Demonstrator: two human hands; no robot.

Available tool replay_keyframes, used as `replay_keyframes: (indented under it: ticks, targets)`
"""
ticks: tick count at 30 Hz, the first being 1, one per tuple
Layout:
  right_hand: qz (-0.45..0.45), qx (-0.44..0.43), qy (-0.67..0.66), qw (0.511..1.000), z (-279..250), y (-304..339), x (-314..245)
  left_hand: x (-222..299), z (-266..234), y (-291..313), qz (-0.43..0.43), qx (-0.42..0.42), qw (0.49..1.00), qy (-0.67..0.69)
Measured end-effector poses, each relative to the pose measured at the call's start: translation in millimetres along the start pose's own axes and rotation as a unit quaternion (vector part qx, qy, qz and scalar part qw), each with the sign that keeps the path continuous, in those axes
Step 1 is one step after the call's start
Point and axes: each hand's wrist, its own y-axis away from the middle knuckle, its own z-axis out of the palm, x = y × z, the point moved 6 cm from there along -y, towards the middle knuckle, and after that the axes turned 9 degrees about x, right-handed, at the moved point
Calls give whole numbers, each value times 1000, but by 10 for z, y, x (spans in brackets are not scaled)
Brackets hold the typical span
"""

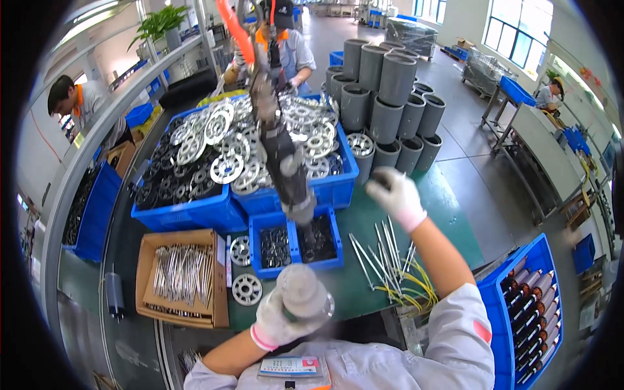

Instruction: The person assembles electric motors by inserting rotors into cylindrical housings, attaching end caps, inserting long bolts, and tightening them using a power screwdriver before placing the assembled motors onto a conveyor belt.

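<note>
In front of my chest, my white-gloved left hand [284, 318] is closed around a round, pale grey part [303, 292] with a stepped top, blurred by motion. My right hand [398, 198], gloved too, is lifted over the right side of the green table, near the grey cylinders [385, 123]. Its fingers look partly bent but are smeared, and nothing shows in them. Between the hands, a dark power screwdriver [283, 153] hangs down, its tip above a small blue bin [296, 265] of dark screws. Thin metal rods [387, 257] and yellow wires [419, 286] lie below my right hand.
Large blue crates [296, 200] heaped with silver and black discs stand ahead. A cardboard box [221, 286] of metal rods is at left, beside two loose discs [247, 290]. At right, a blue crate [513, 325] holds motor rotors. A co-worker [302, 58] stands across the table.
</note>
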Motion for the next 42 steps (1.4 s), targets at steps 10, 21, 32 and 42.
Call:
replay_keyframes:
  ticks: [10,21,32,42]
  targets:
    - [147,84,314,934,-679,-2133,-31,-429,232,262,-171,-123,927,310]
    - [50,297,182,936,-1031,-1543,-191,-174,125,26,-120,-84,974,173]
    - [-52,213,-657,722,-1077,120,-1227,-154,128,-30,-110,-52,983,140]
    - [-154,-121,-507,840,-349,891,-1908,1035,-814,-535,303,119,945,-19]
